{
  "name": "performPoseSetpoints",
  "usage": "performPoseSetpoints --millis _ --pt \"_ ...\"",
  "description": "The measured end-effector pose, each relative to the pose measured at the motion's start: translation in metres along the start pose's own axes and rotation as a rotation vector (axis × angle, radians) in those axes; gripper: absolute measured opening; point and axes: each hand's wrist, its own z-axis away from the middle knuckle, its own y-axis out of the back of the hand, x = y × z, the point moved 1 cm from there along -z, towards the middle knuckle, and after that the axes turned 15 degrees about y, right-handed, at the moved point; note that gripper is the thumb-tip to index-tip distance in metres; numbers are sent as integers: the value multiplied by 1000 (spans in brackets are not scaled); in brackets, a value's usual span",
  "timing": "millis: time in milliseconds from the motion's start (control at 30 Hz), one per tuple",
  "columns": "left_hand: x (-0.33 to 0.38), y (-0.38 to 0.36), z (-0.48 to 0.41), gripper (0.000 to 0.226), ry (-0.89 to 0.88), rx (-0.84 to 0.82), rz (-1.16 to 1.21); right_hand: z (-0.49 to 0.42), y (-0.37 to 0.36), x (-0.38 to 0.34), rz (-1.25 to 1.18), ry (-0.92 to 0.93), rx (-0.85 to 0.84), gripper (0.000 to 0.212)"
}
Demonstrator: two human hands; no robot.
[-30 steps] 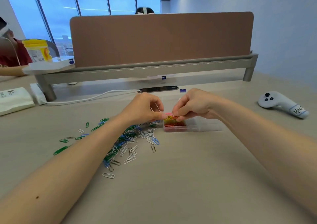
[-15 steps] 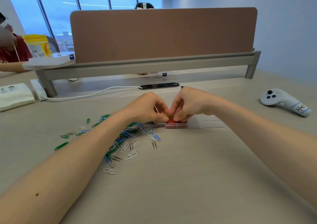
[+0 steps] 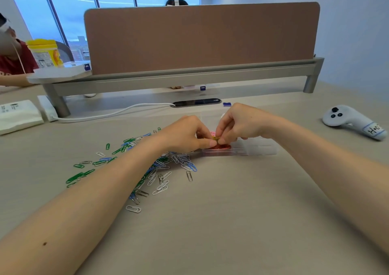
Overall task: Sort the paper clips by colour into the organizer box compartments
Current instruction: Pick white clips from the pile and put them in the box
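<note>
Green, blue, white paper clips (image 3: pixel 160 169) scattered left of clear organizer box (image 3: pixel 250 149), red clips (image 3: pixel 219 147) inside

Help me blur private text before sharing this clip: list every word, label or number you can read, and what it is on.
"H O", handwritten, with an unclear mark between the letters: on the taped label of the white controller.
Yellow tub: printed label, too blurred to read.
White packet: print too small to read.
Blue tag under the divider: unreadable.
</note>
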Motion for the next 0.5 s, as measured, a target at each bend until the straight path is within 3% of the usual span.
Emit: performPoseSetpoints --millis 367,500 --pt "-1 10 2 6 29 13 -63 -3 -4 2 69 53 -34 18" --pt "-8 35 6 5 86 90 2 -6 1 -3 13 103 64 12"
